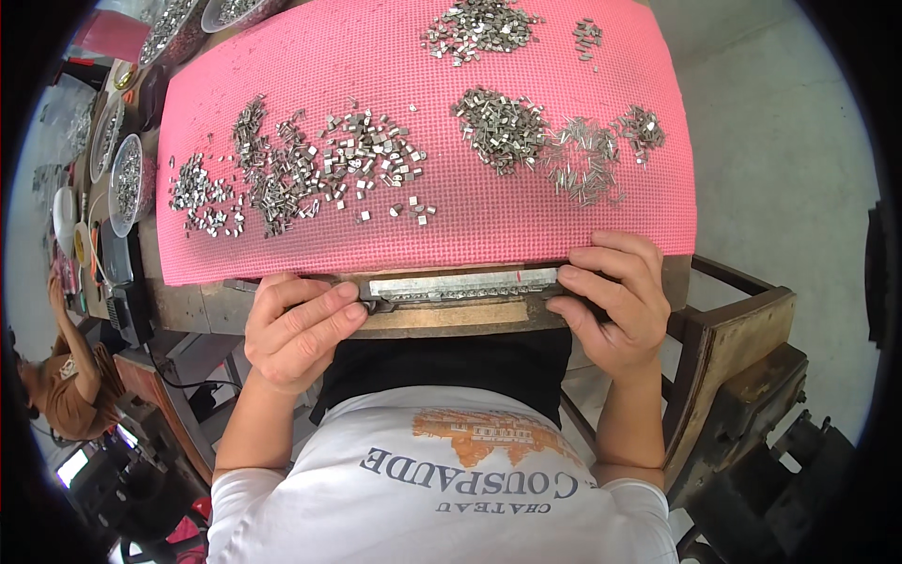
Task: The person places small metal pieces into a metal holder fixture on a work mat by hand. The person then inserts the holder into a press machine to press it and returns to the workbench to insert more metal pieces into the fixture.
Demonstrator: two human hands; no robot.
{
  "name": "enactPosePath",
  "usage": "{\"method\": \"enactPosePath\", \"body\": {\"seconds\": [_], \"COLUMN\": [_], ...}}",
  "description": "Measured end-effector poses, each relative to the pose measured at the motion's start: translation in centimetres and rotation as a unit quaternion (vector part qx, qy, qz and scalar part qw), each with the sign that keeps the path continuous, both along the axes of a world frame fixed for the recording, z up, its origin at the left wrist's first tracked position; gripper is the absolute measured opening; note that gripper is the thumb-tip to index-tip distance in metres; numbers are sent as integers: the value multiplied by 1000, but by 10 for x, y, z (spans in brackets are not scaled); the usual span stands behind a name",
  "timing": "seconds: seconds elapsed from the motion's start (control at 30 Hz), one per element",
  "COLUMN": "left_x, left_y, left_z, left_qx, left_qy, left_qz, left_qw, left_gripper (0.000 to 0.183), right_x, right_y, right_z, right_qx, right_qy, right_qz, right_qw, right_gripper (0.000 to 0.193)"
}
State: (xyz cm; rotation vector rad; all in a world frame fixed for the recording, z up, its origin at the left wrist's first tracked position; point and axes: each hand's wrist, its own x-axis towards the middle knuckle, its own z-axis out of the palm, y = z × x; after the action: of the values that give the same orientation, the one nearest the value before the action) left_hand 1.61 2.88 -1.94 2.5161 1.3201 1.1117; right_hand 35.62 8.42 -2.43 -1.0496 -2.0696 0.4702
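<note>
Beside textured mat (413, 246), fingers (594, 288) on metal bar (451, 285)

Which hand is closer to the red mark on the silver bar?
Right. The right hand is just right of the red mark; the left hand is at the other end of the silver bar.

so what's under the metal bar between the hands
A wooden table edge with a tan strip shows on its near side; whatever lies directly beneath the metal bar is covered.
</note>
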Motion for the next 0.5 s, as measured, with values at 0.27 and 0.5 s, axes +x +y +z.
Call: {"method": "enactPosePath", "body": {"seconds": [0.27, 0.5], "left_x": [-1, -1], "left_y": [1, 3], "left_z": [4, 21], "left_qx": [3, -104], "left_qy": [4, -13], "left_qz": [11, 63], "left_qw": [1000, 993], "left_gripper": [27, 33], "right_x": [-6, -13], "right_y": [0, -9], "right_z": [2, 17], "right_qx": [9, 6], "right_qy": [10, -81], "right_qz": [1, -28], "right_qw": [1000, 996], "right_gripper": [41, 38]}}
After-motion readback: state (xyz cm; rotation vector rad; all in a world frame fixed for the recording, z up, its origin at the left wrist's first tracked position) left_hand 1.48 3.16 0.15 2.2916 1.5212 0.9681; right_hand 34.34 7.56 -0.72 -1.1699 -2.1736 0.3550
